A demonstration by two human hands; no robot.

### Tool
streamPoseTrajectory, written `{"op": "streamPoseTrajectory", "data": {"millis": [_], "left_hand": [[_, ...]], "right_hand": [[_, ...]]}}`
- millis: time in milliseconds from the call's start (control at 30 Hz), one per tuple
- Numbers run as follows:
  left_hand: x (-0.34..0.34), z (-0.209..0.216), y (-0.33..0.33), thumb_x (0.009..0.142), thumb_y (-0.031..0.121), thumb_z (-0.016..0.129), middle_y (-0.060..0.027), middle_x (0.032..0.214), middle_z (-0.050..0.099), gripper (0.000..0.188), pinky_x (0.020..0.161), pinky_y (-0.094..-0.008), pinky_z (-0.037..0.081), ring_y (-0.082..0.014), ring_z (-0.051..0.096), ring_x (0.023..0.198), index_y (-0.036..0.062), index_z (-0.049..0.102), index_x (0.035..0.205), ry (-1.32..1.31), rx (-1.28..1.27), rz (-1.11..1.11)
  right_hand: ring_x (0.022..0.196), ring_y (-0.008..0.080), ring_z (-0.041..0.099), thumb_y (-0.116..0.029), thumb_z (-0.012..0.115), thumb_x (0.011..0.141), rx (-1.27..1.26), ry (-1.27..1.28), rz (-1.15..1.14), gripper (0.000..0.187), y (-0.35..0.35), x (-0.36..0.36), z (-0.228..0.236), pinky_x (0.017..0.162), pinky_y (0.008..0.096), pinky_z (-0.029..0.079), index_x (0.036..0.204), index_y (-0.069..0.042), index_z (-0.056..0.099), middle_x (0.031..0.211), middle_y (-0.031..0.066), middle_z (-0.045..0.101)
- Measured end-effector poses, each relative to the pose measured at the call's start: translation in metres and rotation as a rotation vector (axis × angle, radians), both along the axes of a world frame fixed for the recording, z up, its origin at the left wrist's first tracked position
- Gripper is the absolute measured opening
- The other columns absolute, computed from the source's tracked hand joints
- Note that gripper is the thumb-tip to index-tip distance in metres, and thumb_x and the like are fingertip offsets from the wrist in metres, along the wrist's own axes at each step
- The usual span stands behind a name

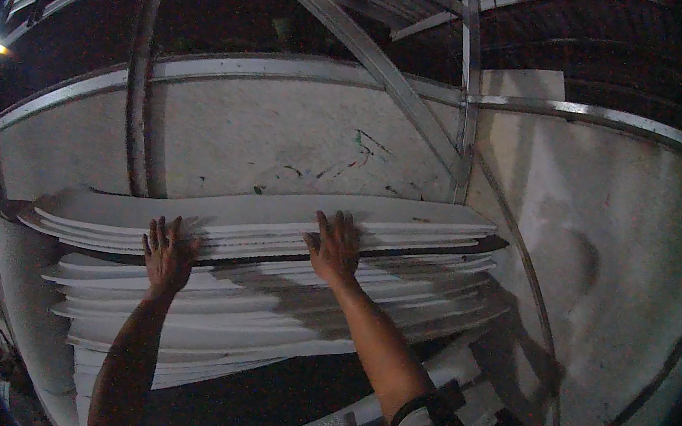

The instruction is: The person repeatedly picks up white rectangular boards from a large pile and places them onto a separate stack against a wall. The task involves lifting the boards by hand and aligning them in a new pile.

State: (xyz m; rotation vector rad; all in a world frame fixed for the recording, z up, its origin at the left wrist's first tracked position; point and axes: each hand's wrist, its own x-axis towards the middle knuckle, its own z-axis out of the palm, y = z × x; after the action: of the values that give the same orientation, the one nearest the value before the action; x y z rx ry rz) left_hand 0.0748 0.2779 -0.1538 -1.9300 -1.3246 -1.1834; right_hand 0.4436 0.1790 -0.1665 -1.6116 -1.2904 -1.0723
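A tall stack of white flexible sheets [205, 315] lies in front of me, its edges layered and slightly wavy. The top sheets [258, 213] form a neater bundle above a dark gap. My left hand [167, 257] rests against the front edge of this bundle on its left part, fingers stretched out and pointing away. Farther right, my right hand [335, 248] lies against the same edge, fingers spread, fingertips on the upper surface. Neither hand is wrapped round a sheet. Shadow hides part of the lower layers at the right.
A pale, stained wall [299, 134] stands behind the stack, with another wall [612, 241] on the right. Metal posts and a diagonal beam [374, 58] cross overhead. A large pale roll [29, 297] stands at the left. A thin bent bar [536, 292] runs down the right side.
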Motion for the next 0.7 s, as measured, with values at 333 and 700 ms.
{"op": "streamPoseTrajectory", "data": {"millis": [333,700], "left_hand": [[0.01,-0.055,-0.157,0.095,0.044,0.072,-0.0254,0.153,0.042,0.056,0.115,-0.0576,0.034,-0.0447,0.042,0.14,0.011,0.056,0.137,-0.184,-0.161,-0.349],[-0.065,-0.148,-0.393,0.092,0.052,0.072,-0.028,0.145,0.05,0.064,0.107,-0.0554,0.045,-0.0462,0.051,0.132,0.0077,0.057,0.135,-0.144,-0.461,-0.524]], "right_hand": [[0.146,0.0481,0.038,-0.054,0.056,0.101,-0.197,0.25,-0.088,0.07,-0.143,-0.084,-0.074,0.116,0.0615,0.031,0.16,-0.02,0.038,0.157,0.0315,0.04],[0.14,0.0476,0.045,-0.048,0.062,0.1,-0.231,0.486,0.075,0.067,-0.356,-0.222,-0.142,0.113,0.0583,0.038,0.156,-0.015,0.042,0.149,0.0299,0.048]]}}
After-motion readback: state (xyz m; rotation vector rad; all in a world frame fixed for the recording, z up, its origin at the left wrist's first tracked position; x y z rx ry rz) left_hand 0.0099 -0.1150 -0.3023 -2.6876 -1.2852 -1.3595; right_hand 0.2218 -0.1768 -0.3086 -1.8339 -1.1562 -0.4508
